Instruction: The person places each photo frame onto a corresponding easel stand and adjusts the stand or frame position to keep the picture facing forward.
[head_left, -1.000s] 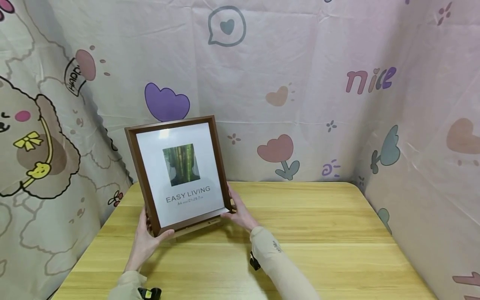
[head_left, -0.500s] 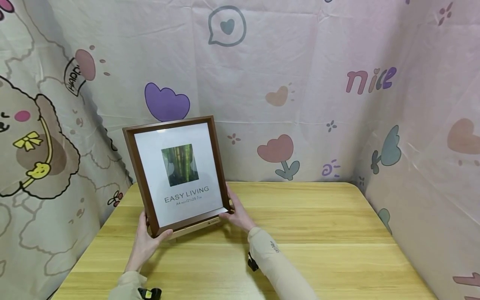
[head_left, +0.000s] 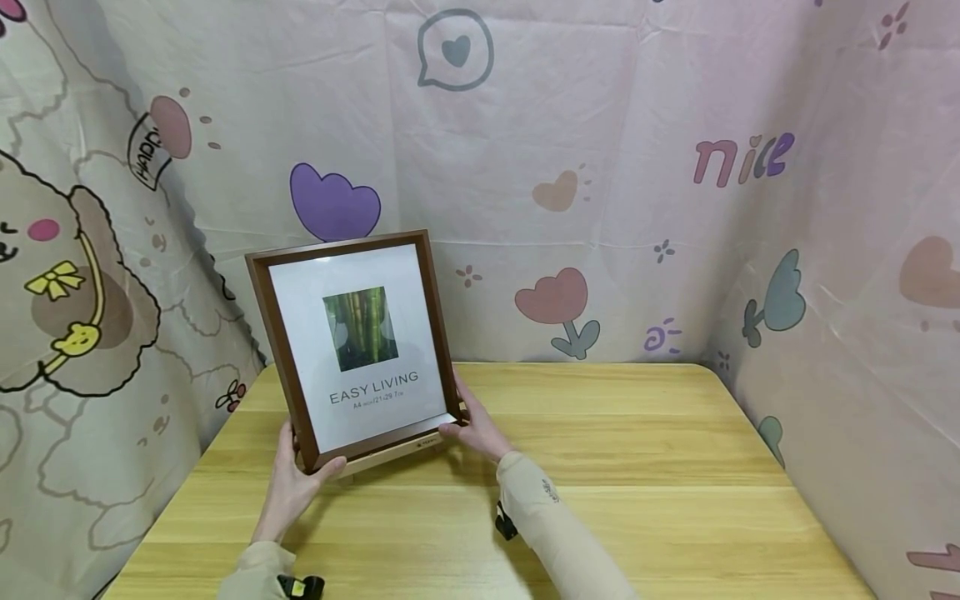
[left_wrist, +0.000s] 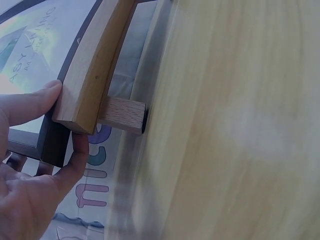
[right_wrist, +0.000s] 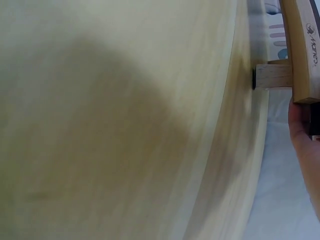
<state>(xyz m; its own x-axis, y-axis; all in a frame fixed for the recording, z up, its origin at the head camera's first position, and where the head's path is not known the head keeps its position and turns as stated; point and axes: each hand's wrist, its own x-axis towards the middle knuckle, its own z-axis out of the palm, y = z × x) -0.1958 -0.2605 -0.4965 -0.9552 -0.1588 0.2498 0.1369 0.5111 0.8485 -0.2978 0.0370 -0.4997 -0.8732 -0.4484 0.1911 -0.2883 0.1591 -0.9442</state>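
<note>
A brown picture frame (head_left: 360, 350) leans back on a light wooden easel (head_left: 393, 456), its "EASY LIVING" insert and bamboo picture facing me. My left hand (head_left: 294, 479) grips the frame's lower left corner, thumb over the front edge. In the left wrist view, that hand's index finger touches the end of the easel's ledge (left_wrist: 85, 80), and a short wooden foot (left_wrist: 124, 114) stands on the table. At the lower right corner my right hand (head_left: 480, 429) holds the frame, with its other fingers mostly hidden behind. The right wrist view shows that hand (right_wrist: 305, 150) below the ledge end (right_wrist: 302, 55).
The yellow wood-grain table (head_left: 637, 467) extends to the right and in front of the easel. A patterned cloth (head_left: 480, 150) hangs behind the table and along both sides. Black straps sit on both wrists, such as the right strap (head_left: 506, 522).
The frame and my right hand have shifted very slightly left since a second ago. Both hands keep their hold at the lower corners.
</note>
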